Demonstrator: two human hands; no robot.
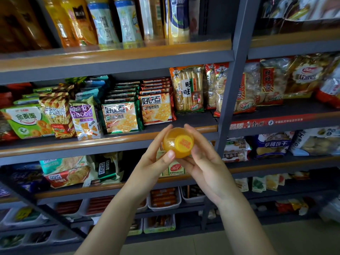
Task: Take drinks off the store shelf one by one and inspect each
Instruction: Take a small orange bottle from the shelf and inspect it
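Observation:
An orange juice bottle with a yellow cap points its top toward the camera, held in front of the middle shelf. My left hand grips it from the left, thumb on its near side. My right hand grips it from the right, fingers curled round the body. More drink bottles, orange and pale yellow, stand in a row on the top shelf.
Snack and biscuit packs fill the middle shelf, rice cracker bags to their right. A grey upright post divides the shelving. White trays of sausages sit on lower shelves. Tan floor lies at the bottom right.

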